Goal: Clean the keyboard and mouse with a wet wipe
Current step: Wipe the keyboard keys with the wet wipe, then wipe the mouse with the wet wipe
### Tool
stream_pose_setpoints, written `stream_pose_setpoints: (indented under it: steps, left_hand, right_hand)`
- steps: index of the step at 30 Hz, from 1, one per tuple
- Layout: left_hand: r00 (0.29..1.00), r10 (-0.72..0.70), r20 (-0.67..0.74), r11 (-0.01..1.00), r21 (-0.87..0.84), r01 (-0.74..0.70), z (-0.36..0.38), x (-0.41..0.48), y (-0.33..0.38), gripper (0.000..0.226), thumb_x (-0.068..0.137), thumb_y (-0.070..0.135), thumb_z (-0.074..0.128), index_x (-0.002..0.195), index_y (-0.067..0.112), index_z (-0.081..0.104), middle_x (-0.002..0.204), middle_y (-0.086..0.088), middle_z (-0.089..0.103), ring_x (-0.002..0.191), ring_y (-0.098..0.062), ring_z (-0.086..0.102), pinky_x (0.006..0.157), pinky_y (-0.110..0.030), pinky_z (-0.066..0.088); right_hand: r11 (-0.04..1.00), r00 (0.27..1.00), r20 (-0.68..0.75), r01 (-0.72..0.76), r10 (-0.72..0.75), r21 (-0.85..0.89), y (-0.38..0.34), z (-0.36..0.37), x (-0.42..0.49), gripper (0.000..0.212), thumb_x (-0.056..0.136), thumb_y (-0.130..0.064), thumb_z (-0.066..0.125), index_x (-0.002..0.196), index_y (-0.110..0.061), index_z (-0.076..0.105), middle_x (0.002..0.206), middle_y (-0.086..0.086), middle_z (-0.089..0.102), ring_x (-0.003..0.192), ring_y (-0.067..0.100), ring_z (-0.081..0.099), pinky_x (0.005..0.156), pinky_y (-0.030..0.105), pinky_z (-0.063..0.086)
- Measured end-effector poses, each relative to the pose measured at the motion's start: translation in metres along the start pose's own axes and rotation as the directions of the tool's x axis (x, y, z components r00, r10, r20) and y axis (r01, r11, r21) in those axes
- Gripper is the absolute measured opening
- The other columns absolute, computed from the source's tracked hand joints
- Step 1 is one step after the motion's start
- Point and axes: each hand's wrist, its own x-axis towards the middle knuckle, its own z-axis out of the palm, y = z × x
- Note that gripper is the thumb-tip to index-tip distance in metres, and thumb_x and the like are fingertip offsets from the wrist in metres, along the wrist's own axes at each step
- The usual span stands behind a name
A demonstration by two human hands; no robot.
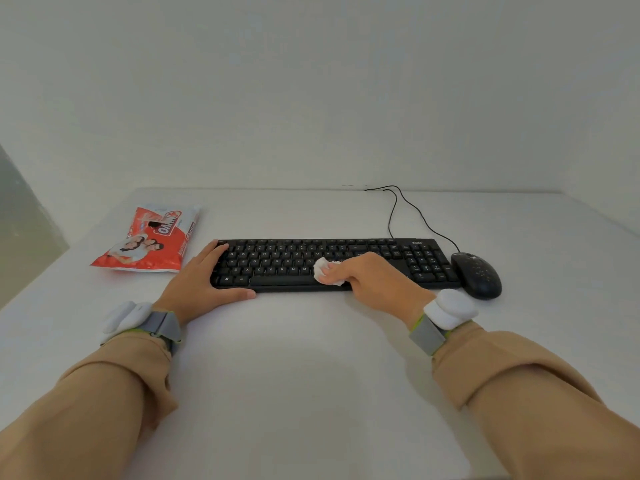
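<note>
Right hand (363, 271) clamps a bunched wipe (325, 270), fingers curled round it, pressing it onto the keyboard (277, 263) just right of the space bar. Left hand (204, 278) lies flat and spread at the keyboard's left end, thumb along its front edge, bracing it. The mouse (477, 274) sits just beside the right end, not yet wiped. Risk: excess moisture may seep between keys; a hard stroke may slide the board into the mouse or snag a cable (415, 209). Both forearms reach forward, wrists low.
</note>
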Motion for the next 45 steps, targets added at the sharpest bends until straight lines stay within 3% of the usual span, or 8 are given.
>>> stream_pose_setpoints:
  steps: [1, 2, 10, 18, 24, 29, 37, 45]
  left_hand:
    - [1.0, 0.001, 0.001, 1.0, 0.0, -0.001, 0.0, 0.0, 0.0, 0.11, 0.06, 0.067, 0.074, 0.148, 0.026, 0.025, 0.158, 0.014, 0.014, 0.141, -0.014, 0.027, 0.113, -0.039, 0.028]
    - [1.0, 0.004, 0.004, 1.0, -0.001, -0.004, 0.0, 0.0, 0.0, 0.109, 0.06, 0.067, 0.074, 0.148, 0.026, 0.025, 0.158, 0.014, 0.015, 0.141, -0.014, 0.027, 0.113, -0.04, 0.028]
    - [1.0, 0.016, 0.005, 1.0, -0.013, -0.016, -0.001, 0.001, 0.002, 0.11, 0.057, 0.066, 0.075, 0.147, 0.024, 0.028, 0.156, 0.013, 0.018, 0.14, -0.013, 0.029, 0.114, -0.037, 0.026]
    - [0.999, -0.011, 0.035, 0.999, -0.042, 0.012, -0.002, 0.004, 0.003, 0.113, 0.054, 0.064, 0.08, 0.147, 0.025, 0.029, 0.157, 0.009, 0.02, 0.14, -0.015, 0.029, 0.116, -0.04, 0.025]
    - [0.989, -0.08, 0.122, 0.996, -0.018, 0.082, -0.01, 0.008, 0.012, 0.13, 0.039, 0.074, 0.079, 0.146, 0.017, 0.03, 0.153, 0.0, 0.028, 0.137, -0.021, 0.032, 0.114, -0.043, 0.028]
    - [0.993, -0.117, -0.002, 0.985, 0.126, 0.116, 0.0, 0.018, 0.04, 0.134, 0.041, 0.085, 0.066, 0.146, 0.01, 0.03, 0.157, -0.015, 0.016, 0.147, -0.026, 0.004, 0.118, -0.047, 0.01]
    - [0.986, 0.132, 0.098, 0.973, 0.178, -0.147, 0.032, 0.045, 0.119, 0.136, 0.048, 0.094, 0.045, 0.152, 0.016, 0.008, 0.161, -0.007, 0.001, 0.147, -0.021, -0.01, 0.12, -0.045, -0.003]
    - [0.915, 0.329, 0.233, 0.917, 0.155, -0.369, 0.072, 0.065, 0.203, 0.133, 0.052, 0.09, 0.049, 0.153, 0.016, 0.005, 0.161, -0.005, 0.0, 0.147, -0.019, -0.011, 0.12, -0.044, -0.004]
  right_hand:
    - [1.0, 1.0, -0.009, -0.019, 0.019, -0.007, 0.001, -0.003, -0.003, 0.027, 0.097, -0.023, 0.041, 0.097, -0.006, 0.062, 0.086, -0.011, 0.056, 0.126, 0.001, 0.033, 0.116, 0.038, 0.028]
    - [0.999, 0.999, -0.03, -0.026, 0.025, -0.043, 0.003, -0.006, -0.007, 0.027, 0.097, -0.021, 0.042, 0.102, -0.009, 0.066, 0.088, -0.013, 0.059, 0.119, 0.01, 0.056, 0.114, 0.036, 0.031]
    - [0.978, 0.993, -0.105, -0.074, 0.055, -0.192, 0.024, -0.034, -0.037, 0.033, 0.095, -0.007, 0.046, 0.116, -0.023, 0.065, 0.125, -0.005, 0.062, 0.121, 0.011, 0.054, 0.109, 0.028, 0.038]
    - [0.947, 0.986, -0.139, -0.132, 0.094, -0.293, 0.034, -0.05, -0.056, 0.041, 0.092, 0.004, 0.045, 0.114, -0.022, 0.067, 0.118, -0.001, 0.068, 0.113, 0.012, 0.06, 0.101, 0.031, 0.044]
    - [0.924, 0.953, -0.207, -0.272, 0.221, -0.268, 0.036, -0.069, -0.063, 0.047, 0.087, 0.006, 0.043, 0.106, -0.025, 0.071, 0.086, -0.023, 0.061, 0.067, -0.016, 0.051, 0.063, -0.005, 0.034]
    - [0.951, 0.936, -0.243, -0.289, 0.257, -0.11, 0.029, -0.084, -0.053, 0.03, 0.088, -0.011, 0.051, 0.098, -0.027, 0.074, 0.106, -0.001, 0.069, 0.084, 0.009, 0.059, 0.069, 0.011, 0.043]
    - [0.937, 0.907, -0.31, -0.332, 0.286, -0.107, 0.031, -0.11, -0.035, 0.039, 0.09, -0.002, 0.043, 0.106, -0.025, 0.071, 0.123, 0.003, 0.062, 0.104, 0.013, 0.054, 0.073, 0.012, 0.037]
    - [0.927, 0.836, -0.448, -0.374, 0.317, -0.04, 0.048, -0.141, -0.038, 0.038, 0.09, -0.005, 0.045, 0.104, -0.028, 0.071, 0.119, 0.004, 0.064, 0.089, 0.012, 0.058, 0.062, 0.001, 0.038]
